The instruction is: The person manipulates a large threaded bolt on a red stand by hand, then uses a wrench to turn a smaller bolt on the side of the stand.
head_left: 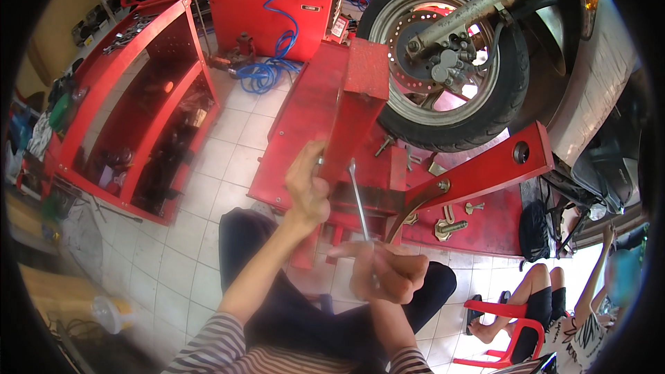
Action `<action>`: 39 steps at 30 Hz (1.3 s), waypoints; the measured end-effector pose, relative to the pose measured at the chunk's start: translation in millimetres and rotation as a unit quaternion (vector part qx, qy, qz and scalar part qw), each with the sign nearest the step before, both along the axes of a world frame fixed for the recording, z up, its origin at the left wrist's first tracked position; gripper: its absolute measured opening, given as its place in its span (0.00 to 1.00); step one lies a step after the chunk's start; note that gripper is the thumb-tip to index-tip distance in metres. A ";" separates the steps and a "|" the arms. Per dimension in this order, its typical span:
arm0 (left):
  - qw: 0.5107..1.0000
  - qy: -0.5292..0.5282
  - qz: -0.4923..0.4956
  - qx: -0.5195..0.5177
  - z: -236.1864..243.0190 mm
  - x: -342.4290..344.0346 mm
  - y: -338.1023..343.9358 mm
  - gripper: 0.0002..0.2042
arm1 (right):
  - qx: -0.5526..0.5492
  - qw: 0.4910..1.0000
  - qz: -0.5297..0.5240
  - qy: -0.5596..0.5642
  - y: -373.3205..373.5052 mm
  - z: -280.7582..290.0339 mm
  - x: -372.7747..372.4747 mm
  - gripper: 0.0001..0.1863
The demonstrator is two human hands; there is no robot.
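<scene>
My right hand point(391, 273) is closed around a slim silver wrench point(360, 204), whose far end points up to the right side of a red metal post point(357, 107). Against the post's left side, my left hand point(308, 190) has its fingers curled. A small metallic glint shows by those fingertips, but what they pinch is hidden. Right of the post, a red metal arm point(485, 170) with a round hole near its end slants up to the right. A bolt point(443, 185) sits on that arm.
A motorcycle wheel point(443, 114) with a brake disc stands on the red lift platform point(298, 138). Several brass-coloured clamp screws point(450, 227) lie there. At the left is a red tool cart point(187, 90); behind, a blue hose point(260, 76). A person sits on a red chair point(509, 312) at lower right.
</scene>
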State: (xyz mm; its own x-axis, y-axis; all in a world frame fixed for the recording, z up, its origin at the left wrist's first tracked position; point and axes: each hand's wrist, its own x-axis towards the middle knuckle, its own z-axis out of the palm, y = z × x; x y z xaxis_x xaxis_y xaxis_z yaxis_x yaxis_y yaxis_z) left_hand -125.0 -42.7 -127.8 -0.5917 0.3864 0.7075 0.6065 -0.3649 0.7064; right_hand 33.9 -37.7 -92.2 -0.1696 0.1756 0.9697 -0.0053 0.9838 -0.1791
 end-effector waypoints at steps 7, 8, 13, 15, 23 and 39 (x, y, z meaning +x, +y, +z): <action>1.000 -0.013 0.007 0.028 0.5 1.8 -0.9 0.39 | -0.058 0.985 0.161 0.005 2.4 -5.8 -4.8 0.10; 0.999 -0.007 0.019 0.025 2.0 2.5 -0.8 0.39 | -0.050 0.980 0.191 -0.025 4.9 2.0 -2.6 0.10; 0.996 -0.040 0.030 0.068 4.4 8.1 3.6 0.38 | -0.040 0.969 0.232 -0.074 9.5 11.2 7.0 0.06; 0.998 -0.036 0.019 0.056 10.2 8.0 0.9 0.38 | -0.027 0.971 0.224 -0.076 8.8 15.0 7.1 0.05; 0.997 -0.035 0.019 0.073 1.7 3.9 0.6 0.36 | -0.095 0.979 0.113 -0.144 -3.7 20.4 20.7 0.09; 0.991 -0.076 -0.042 0.101 -10.0 6.0 -2.5 0.36 | -0.093 0.981 0.080 -0.149 -20.3 36.8 10.3 0.12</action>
State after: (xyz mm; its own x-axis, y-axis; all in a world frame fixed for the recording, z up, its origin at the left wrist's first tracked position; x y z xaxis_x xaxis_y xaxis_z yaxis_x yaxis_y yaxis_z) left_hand -119.0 -45.3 -137.8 -0.6691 0.2983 0.6806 0.4602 -0.5528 0.6947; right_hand 44.2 -58.0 -55.4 -0.4814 0.2932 0.8260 -0.0772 0.9245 -0.3732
